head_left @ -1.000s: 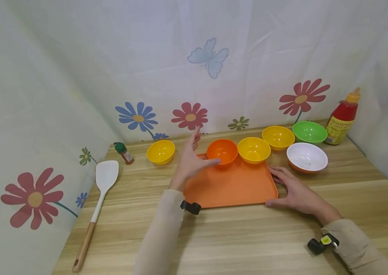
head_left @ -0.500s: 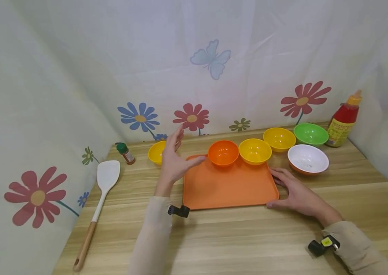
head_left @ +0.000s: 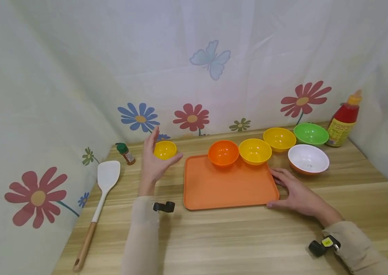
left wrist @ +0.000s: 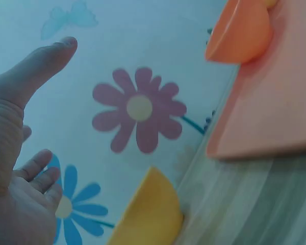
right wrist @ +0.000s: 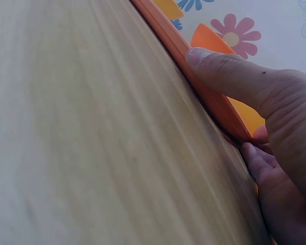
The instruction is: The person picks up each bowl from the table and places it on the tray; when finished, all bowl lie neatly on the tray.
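Clearly, in the head view the left hand [head_left: 153, 164] has its thumb spread wide from its fingers, the leftmost yellow bowl [head_left: 166, 150] showing just beyond that gap, while the right hand [head_left: 297, 193] grips the orange tray [head_left: 211, 191] at its right end, thumb by the near corner. From the left wrist, that yellow bowl sits near the spread fingers, with an orange bowl [left wrist: 245, 33] farther off. From the right wrist, the thumb presses the tray's rim opposite curled, partly hidden fingers.
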`<state>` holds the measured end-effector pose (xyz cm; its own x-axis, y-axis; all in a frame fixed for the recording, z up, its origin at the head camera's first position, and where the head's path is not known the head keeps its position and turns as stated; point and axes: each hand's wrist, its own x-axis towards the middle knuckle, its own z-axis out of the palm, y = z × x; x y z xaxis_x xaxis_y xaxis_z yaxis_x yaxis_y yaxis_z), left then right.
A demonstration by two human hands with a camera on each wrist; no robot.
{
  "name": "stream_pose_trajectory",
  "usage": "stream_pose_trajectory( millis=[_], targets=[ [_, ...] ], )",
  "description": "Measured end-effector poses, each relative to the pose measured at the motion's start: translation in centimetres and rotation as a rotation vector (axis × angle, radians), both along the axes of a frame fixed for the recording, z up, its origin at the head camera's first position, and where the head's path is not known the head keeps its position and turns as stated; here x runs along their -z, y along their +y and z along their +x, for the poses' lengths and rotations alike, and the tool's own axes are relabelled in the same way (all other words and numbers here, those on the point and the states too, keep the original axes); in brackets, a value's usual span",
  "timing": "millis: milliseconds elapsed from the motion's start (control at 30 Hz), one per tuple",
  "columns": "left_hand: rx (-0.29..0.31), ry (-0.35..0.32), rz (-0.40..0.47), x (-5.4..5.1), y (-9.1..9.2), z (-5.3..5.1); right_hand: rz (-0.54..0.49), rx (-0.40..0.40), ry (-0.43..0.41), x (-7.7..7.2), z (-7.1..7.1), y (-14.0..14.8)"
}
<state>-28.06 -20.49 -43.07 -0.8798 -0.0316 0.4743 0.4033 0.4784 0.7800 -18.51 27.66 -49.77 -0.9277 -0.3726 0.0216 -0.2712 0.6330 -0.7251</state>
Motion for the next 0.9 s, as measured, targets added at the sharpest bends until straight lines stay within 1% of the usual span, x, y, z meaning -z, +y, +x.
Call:
stream_pose_trajectory(
  millis=[133,233,333,433,500,600,733,833,900],
  targets=[
    [-0.074,-0.038,-0.024,1.0,-1.8,-0.3,0.009,-0.004,0.007,-0.1,0.1,-0.1],
    [-0.099,-0.058,-0.02,1.6,-2.8,-0.5,0.011,-0.006,0.009,-0.2,0.3,-0.2],
    [-0.107,-0.063,-0.019,2.1,-3.6,-0.6,0.017,-0.008,0.019,-0.3,0.3,-0.2],
    [-0.111,-0.075,-0.033,2.7,-4.0,-1.1,0.023,0.002,0.024,-0.3,0.2,-0.1],
    [-0.115,-0.089,-0.042,3.1,-4.1,-1.4,0.031,0.01,0.023,-0.4,0.2,0.0],
    [-0.126,-0.122,-0.053,4.0,-4.3,-1.6,0.022,0.002,0.021,-0.5,0.2,0.0],
    [-0.15,-0.172,-0.049,5.1,-4.6,-1.6,0.001,-0.012,0.019,-0.3,0.1,0.1],
    [-0.164,-0.193,-0.038,5.9,-5.0,-1.6,-0.003,-0.017,0.018,-0.1,0.1,0.1],
    [-0.161,-0.2,-0.022,6.4,-5.1,-1.5,0.007,-0.018,0.019,-0.2,0.1,0.0]
  ],
)
